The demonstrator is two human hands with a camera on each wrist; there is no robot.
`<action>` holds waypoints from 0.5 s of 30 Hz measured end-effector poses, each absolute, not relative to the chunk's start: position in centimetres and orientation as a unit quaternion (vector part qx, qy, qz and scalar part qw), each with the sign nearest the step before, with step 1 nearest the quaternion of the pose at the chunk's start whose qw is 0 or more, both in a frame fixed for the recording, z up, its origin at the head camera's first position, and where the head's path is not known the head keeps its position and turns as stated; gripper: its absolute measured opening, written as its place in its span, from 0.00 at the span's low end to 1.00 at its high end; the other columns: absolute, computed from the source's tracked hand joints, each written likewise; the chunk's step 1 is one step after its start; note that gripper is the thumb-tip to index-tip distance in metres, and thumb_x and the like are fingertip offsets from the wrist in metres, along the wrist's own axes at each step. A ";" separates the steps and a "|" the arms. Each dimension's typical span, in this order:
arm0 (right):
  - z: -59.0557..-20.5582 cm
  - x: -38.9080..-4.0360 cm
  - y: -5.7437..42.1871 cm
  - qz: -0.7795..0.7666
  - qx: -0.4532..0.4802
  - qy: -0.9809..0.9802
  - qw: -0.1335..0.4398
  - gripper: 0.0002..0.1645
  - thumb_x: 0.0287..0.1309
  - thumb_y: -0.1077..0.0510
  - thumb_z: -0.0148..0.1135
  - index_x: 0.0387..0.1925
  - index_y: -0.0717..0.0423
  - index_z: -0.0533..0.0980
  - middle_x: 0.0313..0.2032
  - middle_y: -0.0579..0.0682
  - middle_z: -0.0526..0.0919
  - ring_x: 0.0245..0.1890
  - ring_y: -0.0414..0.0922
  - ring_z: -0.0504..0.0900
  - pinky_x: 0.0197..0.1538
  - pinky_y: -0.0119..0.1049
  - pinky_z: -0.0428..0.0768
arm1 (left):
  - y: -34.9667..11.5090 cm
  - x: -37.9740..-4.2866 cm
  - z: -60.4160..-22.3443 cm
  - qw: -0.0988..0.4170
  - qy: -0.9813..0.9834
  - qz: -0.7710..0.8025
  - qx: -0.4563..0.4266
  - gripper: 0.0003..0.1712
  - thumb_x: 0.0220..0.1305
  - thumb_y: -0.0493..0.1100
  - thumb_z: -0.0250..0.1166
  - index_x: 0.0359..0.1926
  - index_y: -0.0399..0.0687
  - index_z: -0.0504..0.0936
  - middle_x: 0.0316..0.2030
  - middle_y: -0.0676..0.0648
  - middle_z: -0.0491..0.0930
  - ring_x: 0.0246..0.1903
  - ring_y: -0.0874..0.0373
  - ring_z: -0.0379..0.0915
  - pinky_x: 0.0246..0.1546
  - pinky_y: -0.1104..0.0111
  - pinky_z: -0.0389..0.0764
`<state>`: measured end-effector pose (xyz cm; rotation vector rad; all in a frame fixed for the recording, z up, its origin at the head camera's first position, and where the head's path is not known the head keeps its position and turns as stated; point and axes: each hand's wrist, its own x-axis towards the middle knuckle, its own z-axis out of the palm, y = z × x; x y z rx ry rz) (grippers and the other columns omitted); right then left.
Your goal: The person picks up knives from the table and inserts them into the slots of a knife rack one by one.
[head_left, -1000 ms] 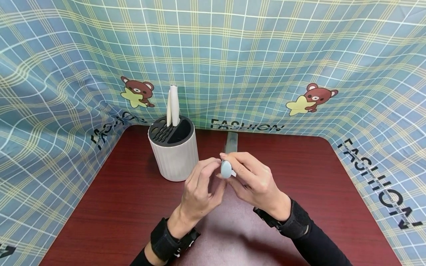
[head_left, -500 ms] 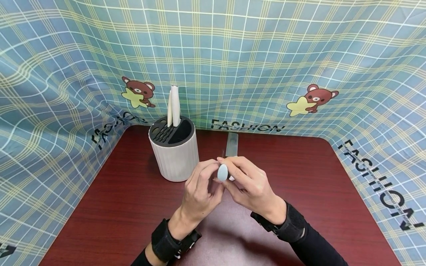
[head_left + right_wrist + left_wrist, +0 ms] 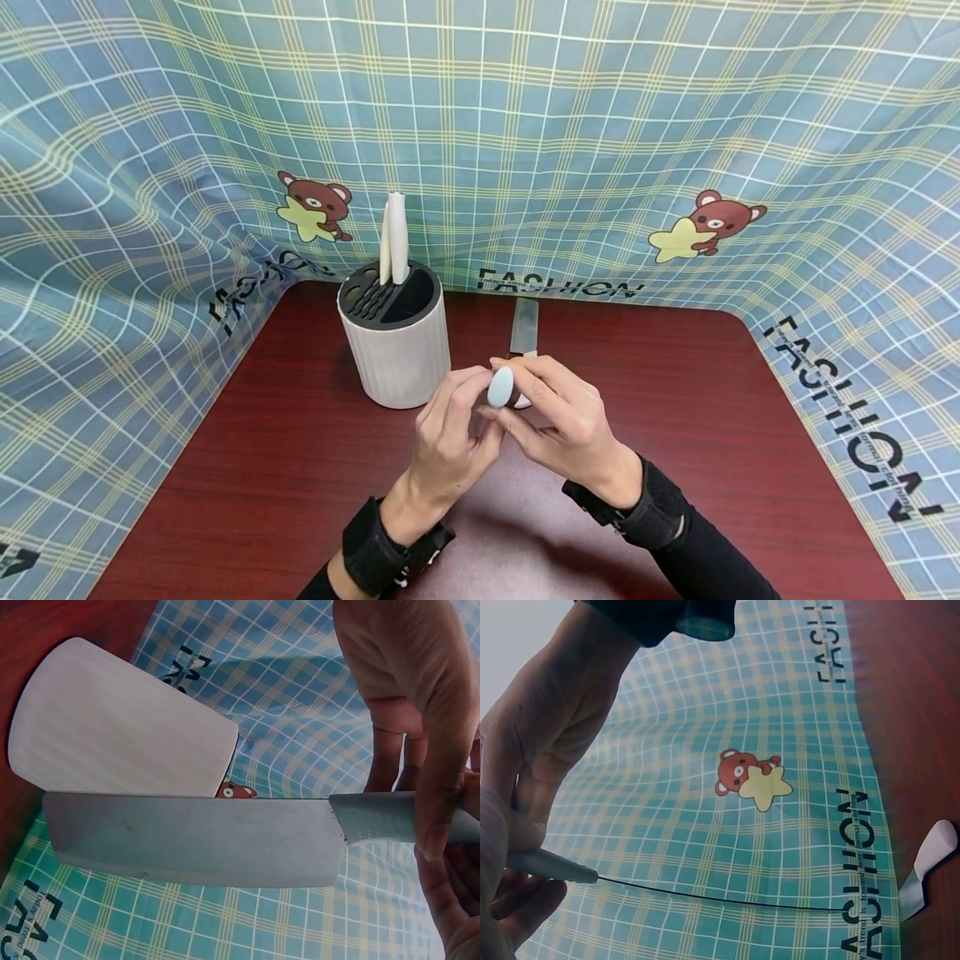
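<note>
Person at a red-brown, wood-grained tabletop [image 3: 712, 400], both bare hands raised and brought together in front. Between the fingertips: a broad, rectangular, grey metal-bladed knife [image 3: 202, 841] with a pale blue-grey handle [image 3: 500, 388], held above the table. Handle end faces the person; blade runs out away from the fingers, mostly masked by the hands from above, broadside in the right wrist view, a thin dark line in the left.

Right hand [image 3: 570, 417] pinches the handle, thumb and fingers bent about it. Left hand [image 3: 452, 433] comes in from the other side, fingers arched, tips also gripping the handle.

Past the fingertips, lying on the table: a second knife, white-handled [image 3: 936, 846] with a grey blade, partly hidden by the right hand. Beyond the left fingers, to their left and apart from them: a white, ribbed, rounded holder [image 3: 397, 362] with a black slotted top; two white handles [image 3: 399, 237] stand upright in it. Black straps [image 3: 375, 542] on both wrists. Behind everything, blue-green plaid cloth [image 3: 570, 150] with brown bears.
</note>
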<state>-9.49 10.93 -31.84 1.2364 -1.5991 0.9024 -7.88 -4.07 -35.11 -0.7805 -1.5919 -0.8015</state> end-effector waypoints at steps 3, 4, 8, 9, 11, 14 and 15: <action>-31.8 -9.5 10.9 0.370 0.497 -0.645 0.448 0.20 0.63 0.58 0.68 0.46 0.73 0.82 0.40 0.62 0.86 0.35 0.48 0.85 0.44 0.34 0.84 | -4.1 -7.9 -35.0 0.568 -0.671 -0.337 -0.336 0.11 0.67 0.34 0.61 0.44 0.27 0.79 0.36 0.40 0.81 0.32 0.52 0.80 0.36 0.66 0.83; -31.8 -9.5 10.9 0.372 0.497 -0.643 0.449 0.20 0.63 0.58 0.68 0.46 0.74 0.82 0.40 0.63 0.86 0.36 0.48 0.85 0.45 0.34 0.84 | -4.0 -7.9 -34.9 0.571 -0.669 -0.336 -0.338 0.11 0.67 0.34 0.61 0.44 0.27 0.79 0.36 0.40 0.81 0.32 0.52 0.80 0.36 0.66 0.83; -31.7 -9.4 10.9 0.376 0.498 -0.643 0.443 0.21 0.64 0.58 0.68 0.47 0.75 0.80 0.41 0.63 0.85 0.38 0.48 0.85 0.46 0.33 0.84 | -4.0 -8.0 -34.6 0.582 -0.660 -0.332 -0.340 0.12 0.66 0.34 0.61 0.44 0.25 0.79 0.35 0.39 0.81 0.31 0.51 0.80 0.34 0.66 0.83; -31.6 -9.4 10.8 0.376 0.499 -0.644 0.442 0.21 0.64 0.58 0.67 0.47 0.76 0.79 0.42 0.63 0.85 0.38 0.48 0.84 0.46 0.33 0.83 | -4.1 -8.0 -34.5 0.584 -0.658 -0.332 -0.340 0.12 0.66 0.34 0.61 0.44 0.25 0.79 0.35 0.38 0.81 0.31 0.51 0.80 0.34 0.65 0.83; -31.5 -9.4 10.9 0.372 0.497 -0.648 0.442 0.23 0.64 0.57 0.67 0.48 0.77 0.78 0.43 0.63 0.84 0.40 0.49 0.83 0.48 0.34 0.83 | -4.1 -8.0 -34.3 0.590 -0.654 -0.331 -0.337 0.12 0.66 0.34 0.62 0.44 0.24 0.79 0.34 0.38 0.82 0.30 0.50 0.81 0.34 0.65 0.83; -31.3 -9.4 11.0 0.370 0.487 -0.651 0.450 0.26 0.65 0.55 0.66 0.50 0.78 0.76 0.44 0.64 0.82 0.44 0.52 0.81 0.53 0.36 0.80 | -4.3 -8.0 -33.8 0.597 -0.652 -0.330 -0.331 0.13 0.66 0.34 0.64 0.44 0.24 0.80 0.34 0.38 0.82 0.30 0.50 0.81 0.33 0.65 0.83; -31.3 -9.5 11.0 0.369 0.481 -0.652 0.455 0.27 0.65 0.55 0.65 0.50 0.78 0.76 0.45 0.65 0.82 0.46 0.54 0.81 0.56 0.37 0.79 | -4.4 -8.0 -33.6 0.598 -0.654 -0.327 -0.327 0.13 0.66 0.35 0.65 0.44 0.24 0.80 0.34 0.38 0.82 0.30 0.51 0.81 0.33 0.65 0.83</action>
